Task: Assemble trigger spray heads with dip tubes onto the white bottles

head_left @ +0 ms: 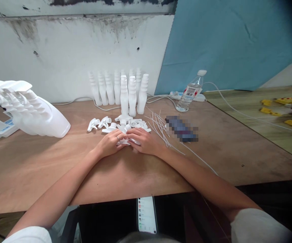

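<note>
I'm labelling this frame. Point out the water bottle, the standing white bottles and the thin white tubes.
water bottle [191, 91]: head view, its label.
standing white bottles [132, 98]: head view, front middle bottle's body.
thin white tubes [160, 129]: head view, middle of the bundle.

We rested our left hand [110, 143] and right hand [144, 141] side by side on the surface [47, 162], at the near edge of a heap of trigger heads [122, 125], with upright bottles [125, 91] behind it, thin tubes [161, 130] to its right, lying bottles [34, 113] far left and a water bottle [190, 92] behind the tubes.
</note>
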`<state>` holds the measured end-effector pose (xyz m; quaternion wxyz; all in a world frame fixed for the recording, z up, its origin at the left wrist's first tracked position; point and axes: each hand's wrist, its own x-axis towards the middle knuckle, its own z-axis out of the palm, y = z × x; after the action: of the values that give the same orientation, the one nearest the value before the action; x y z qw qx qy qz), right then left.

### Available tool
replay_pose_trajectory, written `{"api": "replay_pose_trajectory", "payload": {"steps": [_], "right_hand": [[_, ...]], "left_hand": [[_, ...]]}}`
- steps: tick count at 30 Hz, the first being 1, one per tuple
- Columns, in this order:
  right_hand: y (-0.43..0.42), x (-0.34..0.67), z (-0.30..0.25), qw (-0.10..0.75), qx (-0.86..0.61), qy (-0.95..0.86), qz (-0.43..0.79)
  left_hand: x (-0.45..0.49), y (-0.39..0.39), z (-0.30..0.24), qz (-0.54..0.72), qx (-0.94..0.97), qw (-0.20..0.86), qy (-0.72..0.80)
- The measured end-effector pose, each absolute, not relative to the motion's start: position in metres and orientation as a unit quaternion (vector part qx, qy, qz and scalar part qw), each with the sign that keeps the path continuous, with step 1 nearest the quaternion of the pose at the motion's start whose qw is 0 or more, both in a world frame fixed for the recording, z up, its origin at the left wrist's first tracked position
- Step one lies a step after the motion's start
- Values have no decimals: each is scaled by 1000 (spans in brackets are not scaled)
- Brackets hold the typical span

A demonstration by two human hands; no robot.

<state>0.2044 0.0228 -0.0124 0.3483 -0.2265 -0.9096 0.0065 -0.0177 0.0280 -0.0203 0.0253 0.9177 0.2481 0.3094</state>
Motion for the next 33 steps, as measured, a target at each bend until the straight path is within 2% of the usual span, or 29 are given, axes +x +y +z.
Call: {"api": "replay_pose_trajectory", "payload": {"steps": [7, 13, 20, 26, 28, 31, 32, 33], "right_hand": [[25, 204, -17, 349, -224, -910, -11], [23, 204, -19, 392, -230, -889, 62], [26, 202, -24, 395, -213, -892, 62], [7, 201, 4, 341, -266, -901, 22], [-20, 203, 15, 368, -287, -884, 15], [-79, 209, 10, 428, -177, -884, 60], [-101, 212, 1, 434, -116, -892, 48], [-121, 215, -12, 405, -50, -912, 43]], "left_hand": [[-18, 27, -18, 310, 917, 9, 251], [-19, 27, -22, 332, 912, 26, 239], [-18, 28, -22, 336, 914, 46, 222], [-19, 27, -23, 333, 910, 44, 243], [-19, 26, -23, 327, 908, 41, 258], [-18, 24, -21, 314, 903, 41, 290], [-18, 24, -20, 308, 902, 42, 299], [-17, 24, -18, 300, 903, 44, 304]]}}
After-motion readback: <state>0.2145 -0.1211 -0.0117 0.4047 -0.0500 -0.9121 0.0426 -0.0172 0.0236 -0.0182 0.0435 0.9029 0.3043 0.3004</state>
